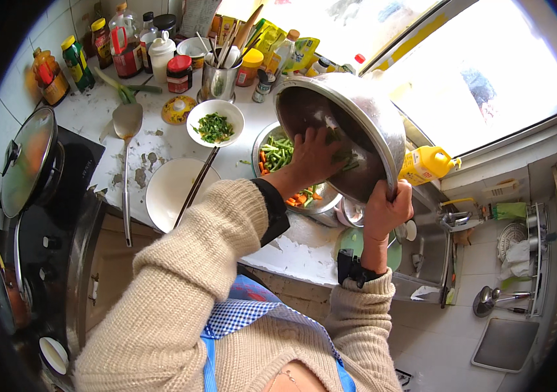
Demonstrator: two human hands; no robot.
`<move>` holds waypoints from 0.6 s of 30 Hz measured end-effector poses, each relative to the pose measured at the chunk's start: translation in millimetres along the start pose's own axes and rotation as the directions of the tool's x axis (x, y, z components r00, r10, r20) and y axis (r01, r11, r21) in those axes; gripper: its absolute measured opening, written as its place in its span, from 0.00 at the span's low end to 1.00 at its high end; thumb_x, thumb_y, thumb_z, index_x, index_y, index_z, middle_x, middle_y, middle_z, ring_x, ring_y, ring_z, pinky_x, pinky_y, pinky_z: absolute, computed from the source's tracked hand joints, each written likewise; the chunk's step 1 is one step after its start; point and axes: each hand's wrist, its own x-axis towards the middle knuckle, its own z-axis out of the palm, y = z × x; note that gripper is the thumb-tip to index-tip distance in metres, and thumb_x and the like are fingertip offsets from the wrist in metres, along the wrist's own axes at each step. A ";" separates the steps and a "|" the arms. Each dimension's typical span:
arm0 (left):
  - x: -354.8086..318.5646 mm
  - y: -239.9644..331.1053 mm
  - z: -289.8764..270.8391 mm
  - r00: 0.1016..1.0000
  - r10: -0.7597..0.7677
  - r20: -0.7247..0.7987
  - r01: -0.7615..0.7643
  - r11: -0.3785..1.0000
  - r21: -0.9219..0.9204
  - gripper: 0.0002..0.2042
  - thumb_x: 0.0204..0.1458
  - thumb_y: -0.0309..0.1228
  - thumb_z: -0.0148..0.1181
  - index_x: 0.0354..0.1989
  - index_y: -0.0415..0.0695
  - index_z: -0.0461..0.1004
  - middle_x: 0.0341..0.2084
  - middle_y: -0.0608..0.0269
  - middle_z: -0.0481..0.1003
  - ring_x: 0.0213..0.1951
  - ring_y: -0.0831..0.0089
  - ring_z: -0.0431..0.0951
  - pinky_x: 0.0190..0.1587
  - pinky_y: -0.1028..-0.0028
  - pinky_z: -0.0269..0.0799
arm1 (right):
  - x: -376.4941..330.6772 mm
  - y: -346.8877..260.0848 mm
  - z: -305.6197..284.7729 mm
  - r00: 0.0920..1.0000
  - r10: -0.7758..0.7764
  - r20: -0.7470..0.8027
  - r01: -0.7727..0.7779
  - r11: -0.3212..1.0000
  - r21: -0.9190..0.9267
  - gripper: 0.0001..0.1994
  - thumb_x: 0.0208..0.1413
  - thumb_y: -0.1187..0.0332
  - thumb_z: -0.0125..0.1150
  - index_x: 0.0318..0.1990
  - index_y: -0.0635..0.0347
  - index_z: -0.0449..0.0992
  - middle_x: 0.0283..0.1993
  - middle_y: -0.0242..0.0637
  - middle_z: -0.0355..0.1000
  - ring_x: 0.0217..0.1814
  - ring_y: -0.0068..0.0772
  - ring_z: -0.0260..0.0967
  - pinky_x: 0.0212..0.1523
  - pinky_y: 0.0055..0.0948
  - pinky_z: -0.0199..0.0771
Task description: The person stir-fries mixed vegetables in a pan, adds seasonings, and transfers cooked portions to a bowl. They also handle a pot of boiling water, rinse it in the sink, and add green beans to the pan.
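Note:
A large steel bowl (pixel 393 124) is tipped on its side above a second metal bowl (pixel 257 140) on the counter. My right hand (pixel 388 208) grips the tipped bowl's lower right rim. Inside that bowl, my left hand (pixel 311 157) reaches with its fingers stretched against the inner wall, beside some cut green pieces (pixel 350 162). The bowl below holds chopped green vegetables (pixel 277 151) and orange pieces (pixel 301 197), partly hidden by my left hand and wrist.
A small white bowl of chopped greens (pixel 213 127), a larger white bowl (pixel 164 189) with chopsticks (pixel 195 186) and a spatula (pixel 127 124) lie to the left. Seasoning bottles line the back. Far left is a lidded pan (pixel 29 160) on the stove; right, a sink (pixel 422 261).

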 end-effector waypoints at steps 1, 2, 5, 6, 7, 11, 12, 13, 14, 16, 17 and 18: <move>-5.6 -2.6 0.5 0.998 0.028 0.047 -0.029 1.000 0.004 0.23 0.42 0.46 0.64 0.50 0.59 0.74 0.52 0.56 0.64 0.52 0.52 0.63 0.49 0.51 0.63 | 0.4 1.0 -0.2 1.000 -0.006 0.003 0.007 1.000 -0.009 0.13 0.44 0.78 0.57 0.20 0.60 0.57 0.15 0.34 0.51 0.17 0.25 0.45 0.19 0.26 0.52; -12.2 -6.8 0.2 0.994 0.069 0.083 -0.072 0.997 0.028 0.22 0.41 0.45 0.64 0.49 0.59 0.74 0.51 0.57 0.64 0.52 0.53 0.63 0.48 0.51 0.63 | 1.0 2.4 0.1 1.000 -0.013 0.006 0.013 1.000 -0.017 0.13 0.44 0.78 0.57 0.21 0.60 0.57 0.15 0.33 0.52 0.17 0.24 0.45 0.19 0.26 0.52; -36.9 -18.7 -7.8 0.964 0.202 0.172 -0.205 0.979 0.000 0.19 0.39 0.36 0.62 0.45 0.55 0.76 0.46 0.58 0.66 0.52 0.54 0.63 0.49 0.51 0.60 | 1.3 15.6 -0.1 0.998 0.018 -0.056 -0.021 0.999 -0.050 0.12 0.45 0.78 0.57 0.21 0.60 0.58 0.16 0.31 0.52 0.19 0.21 0.46 0.20 0.25 0.54; -38.8 -17.8 -11.6 0.957 0.235 0.171 -0.245 0.969 0.036 0.19 0.38 0.35 0.62 0.44 0.54 0.77 0.46 0.59 0.67 0.52 0.55 0.63 0.49 0.51 0.61 | 2.1 18.9 -3.4 0.994 0.077 -0.073 -0.081 0.995 -0.053 0.12 0.45 0.77 0.58 0.21 0.59 0.58 0.16 0.31 0.52 0.18 0.23 0.47 0.20 0.25 0.54; -39.1 -18.5 -17.3 0.950 0.265 0.167 -0.281 0.957 0.078 0.19 0.38 0.34 0.62 0.43 0.53 0.77 0.46 0.60 0.67 0.52 0.55 0.64 0.49 0.52 0.61 | 5.1 18.6 -4.9 0.987 0.132 -0.091 -0.136 0.990 -0.047 0.12 0.44 0.77 0.58 0.21 0.59 0.58 0.16 0.32 0.53 0.18 0.24 0.48 0.20 0.26 0.55; -2.5 -1.0 -16.9 0.912 0.390 -0.126 -0.401 0.913 -0.079 0.14 0.40 0.34 0.61 0.39 0.52 0.77 0.46 0.63 0.68 0.50 0.59 0.66 0.48 0.58 0.64 | 15.6 7.2 -11.0 0.954 0.274 -0.125 -0.271 0.962 0.045 0.12 0.45 0.76 0.58 0.21 0.59 0.57 0.17 0.28 0.53 0.21 0.19 0.48 0.23 0.23 0.56; 7.3 6.5 -16.0 0.888 0.409 -0.210 -0.439 0.890 -0.124 0.13 0.41 0.34 0.60 0.38 0.52 0.77 0.46 0.63 0.68 0.49 0.59 0.67 0.48 0.59 0.65 | 17.1 5.6 -11.2 0.950 0.285 -0.126 -0.279 0.958 0.064 0.13 0.45 0.76 0.58 0.21 0.59 0.57 0.17 0.27 0.53 0.21 0.19 0.48 0.23 0.23 0.56; 15.3 12.8 -8.5 0.840 0.457 -0.292 -0.496 0.865 -0.074 0.11 0.42 0.33 0.58 0.36 0.52 0.77 0.45 0.63 0.69 0.50 0.60 0.67 0.47 0.61 0.67 | 17.7 5.2 -11.1 0.952 0.272 -0.139 -0.267 0.962 0.052 0.13 0.45 0.76 0.58 0.21 0.59 0.57 0.17 0.27 0.52 0.21 0.19 0.48 0.23 0.23 0.56; 14.4 12.4 -3.3 0.864 0.472 -0.175 -0.488 0.870 -0.061 0.10 0.43 0.33 0.58 0.36 0.52 0.77 0.45 0.63 0.69 0.49 0.61 0.68 0.47 0.61 0.67 | 17.5 4.4 -11.0 0.954 0.258 -0.152 -0.254 0.966 0.041 0.13 0.45 0.76 0.58 0.21 0.59 0.57 0.17 0.27 0.52 0.22 0.19 0.48 0.24 0.22 0.56; 10.6 15.7 2.9 0.873 0.482 0.073 -0.481 0.876 -0.033 0.09 0.44 0.32 0.58 0.35 0.53 0.77 0.45 0.62 0.70 0.49 0.61 0.69 0.47 0.61 0.68 | 17.0 5.9 -14.6 0.956 0.249 -0.157 -0.247 0.968 0.030 0.13 0.45 0.76 0.58 0.21 0.59 0.57 0.18 0.27 0.52 0.22 0.19 0.47 0.24 0.22 0.56; 9.2 10.9 1.1 0.846 0.522 0.105 -0.524 0.852 -0.014 0.09 0.44 0.32 0.57 0.36 0.52 0.77 0.44 0.62 0.70 0.48 0.61 0.69 0.47 0.61 0.68 | 16.4 7.9 -17.9 0.955 0.254 -0.150 -0.253 0.967 0.031 0.13 0.45 0.76 0.58 0.21 0.59 0.57 0.18 0.28 0.52 0.22 0.19 0.47 0.24 0.22 0.56; 4.6 -2.0 -4.1 0.818 0.559 0.138 -0.565 0.825 0.004 0.09 0.45 0.31 0.57 0.36 0.51 0.77 0.44 0.62 0.71 0.48 0.62 0.70 0.47 0.61 0.67 | 16.3 10.0 -20.7 0.955 0.260 -0.142 -0.258 0.966 0.032 0.13 0.45 0.76 0.58 0.21 0.59 0.56 0.18 0.28 0.52 0.22 0.19 0.47 0.24 0.22 0.56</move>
